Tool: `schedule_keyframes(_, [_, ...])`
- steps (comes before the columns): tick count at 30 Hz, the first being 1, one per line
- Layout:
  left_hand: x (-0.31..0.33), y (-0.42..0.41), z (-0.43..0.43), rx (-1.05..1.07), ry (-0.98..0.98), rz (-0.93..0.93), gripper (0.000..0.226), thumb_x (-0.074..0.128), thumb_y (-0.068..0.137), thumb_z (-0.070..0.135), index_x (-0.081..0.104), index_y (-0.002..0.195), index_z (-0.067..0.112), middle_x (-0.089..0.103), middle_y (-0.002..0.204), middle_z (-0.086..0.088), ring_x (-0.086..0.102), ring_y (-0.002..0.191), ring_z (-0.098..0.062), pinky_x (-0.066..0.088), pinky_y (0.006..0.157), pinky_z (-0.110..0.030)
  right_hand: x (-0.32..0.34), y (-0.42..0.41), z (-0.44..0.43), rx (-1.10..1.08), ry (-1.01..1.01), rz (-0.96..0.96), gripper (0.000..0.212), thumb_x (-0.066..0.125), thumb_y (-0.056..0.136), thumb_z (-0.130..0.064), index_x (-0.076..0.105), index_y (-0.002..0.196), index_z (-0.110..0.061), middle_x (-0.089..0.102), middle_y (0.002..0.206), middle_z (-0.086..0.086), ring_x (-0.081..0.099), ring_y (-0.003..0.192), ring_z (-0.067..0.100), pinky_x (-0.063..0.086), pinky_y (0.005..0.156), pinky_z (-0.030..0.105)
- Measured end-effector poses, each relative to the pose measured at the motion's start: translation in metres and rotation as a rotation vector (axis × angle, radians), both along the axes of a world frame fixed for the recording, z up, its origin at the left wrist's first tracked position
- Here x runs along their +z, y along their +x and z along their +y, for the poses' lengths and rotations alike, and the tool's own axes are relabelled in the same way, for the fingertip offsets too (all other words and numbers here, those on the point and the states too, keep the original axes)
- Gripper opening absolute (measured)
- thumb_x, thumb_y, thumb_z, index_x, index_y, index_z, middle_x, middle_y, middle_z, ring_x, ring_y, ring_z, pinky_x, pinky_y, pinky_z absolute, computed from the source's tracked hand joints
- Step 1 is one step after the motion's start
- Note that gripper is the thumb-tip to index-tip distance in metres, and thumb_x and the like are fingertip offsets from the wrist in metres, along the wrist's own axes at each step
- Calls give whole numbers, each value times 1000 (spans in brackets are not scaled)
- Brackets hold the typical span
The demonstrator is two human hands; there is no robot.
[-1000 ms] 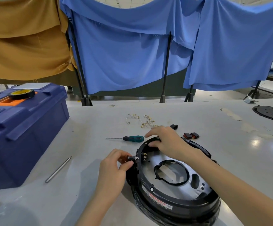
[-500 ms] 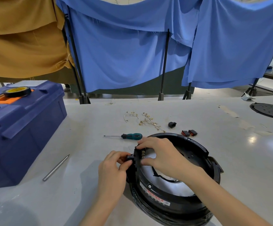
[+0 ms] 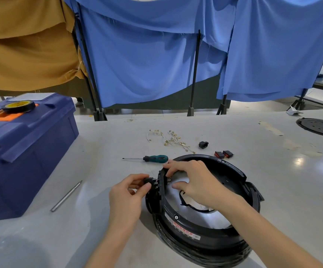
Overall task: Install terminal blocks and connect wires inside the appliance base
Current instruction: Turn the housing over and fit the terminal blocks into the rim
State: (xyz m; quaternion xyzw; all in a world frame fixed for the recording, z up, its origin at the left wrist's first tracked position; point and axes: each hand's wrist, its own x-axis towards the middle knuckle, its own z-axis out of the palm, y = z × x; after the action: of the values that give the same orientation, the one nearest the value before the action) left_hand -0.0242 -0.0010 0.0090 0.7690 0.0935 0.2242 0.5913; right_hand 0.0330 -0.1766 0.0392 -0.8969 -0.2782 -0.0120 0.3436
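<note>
Backdrop: blue cloth [image 3: 147,60] and a brown cloth [image 3: 25,45] hang on black stands behind a pale grey surface [image 3: 102,136].
Base: the round black appliance base [image 3: 205,207] sits tilted on the surface in front of the person, its open inside facing up and toward the camera, its near-left rim raised toward the hands.
Terminal block: a small black block [image 3: 150,181] sits at the outer left side of the rim, its metal tabs pointing right, into the wall of the base.
Left hand: the left hand [image 3: 129,194] is outside the base, its fingers [image 3: 137,179] pinched on the block.
Right hand: the right hand [image 3: 193,180] reaches over the rim from the inside, fingers curled against the wall opposite the block; whether they grip something there or only brace it, I cannot tell.
Key relation: the block lies just right of the left fingertips and touches the rim; the right hand backs the same spot from the other side. The left hand is the nearer one.
Next move, by my guess: a sideways push rightward, through the rim opening.
Waiting parts: a bundle of wires [image 3: 171,140], another black block [image 3: 203,144] and two red-faced ones [image 3: 224,154] lie beyond the base.
Tools: a green-handled screwdriver [image 3: 147,158] lies near the far rim, a metal rod [image 3: 66,196] to the left, beside a blue toolbox [image 3: 21,151].
</note>
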Motion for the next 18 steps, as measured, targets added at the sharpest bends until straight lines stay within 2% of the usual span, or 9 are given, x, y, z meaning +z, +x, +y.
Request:
schedule_keyframes(3, [0, 0, 0, 1, 2, 6, 31, 73, 77, -5, 72, 85, 26, 70, 77, 5, 61, 67, -1, 49, 70, -20, 0, -1, 0, -3, 2, 17, 27, 70, 84, -5, 69, 106, -19, 57, 138, -9, 36, 140, 7, 29, 115, 39])
schedule_keyframes(6, [1, 0, 1, 15, -43, -8, 30, 69, 82, -4, 70, 89, 24, 71, 81, 1, 66, 75, -11, 51, 74, -27, 1, -1, 0, -2, 10, 23, 27, 69, 84, -3, 69, 106, -18, 57, 138, -8, 37, 140, 6, 29, 116, 38])
schedule_keyframes(9, [3, -1, 4, -17, -105, -13, 29, 60, 90, 0, 61, 95, 29, 67, 80, -1, 65, 65, -10, 46, 62, -23, 1, -2, 0, 6, 13, 18, 27, 69, 84, -2, 69, 107, -17, 58, 138, -6, 37, 139, 4, 28, 116, 37])
schedule_keyframes(12, [7, -1, 7, -160, -172, 16, 31, 57, 92, -1, 69, 83, 26, 64, 72, 4, 63, 59, -10, 44, 54, -18, 2, -2, 0, 9, 18, 14, 27, 69, 83, -2, 69, 106, -16, 58, 137, -5, 38, 138, 2, 28, 117, 36])
schedule_keyframes(15, [10, -3, 10, -247, -280, 50, 28, 65, 85, -5, 76, 89, 21, 66, 74, 1, 66, 64, -14, 50, 59, -16, 3, -2, 0, 9, 22, 5, 28, 69, 83, -1, 70, 106, -16, 59, 137, -4, 38, 138, 2, 27, 117, 32])
schedule_keyframes(18, [9, -4, 16, -304, -328, 99, 42, 74, 73, -11, 76, 97, 23, 71, 85, 0, 66, 72, -14, 52, 67, -15, 3, -3, 0, 15, 29, 7, 28, 69, 83, 0, 70, 107, -15, 59, 136, -5, 38, 138, 1, 26, 117, 29])
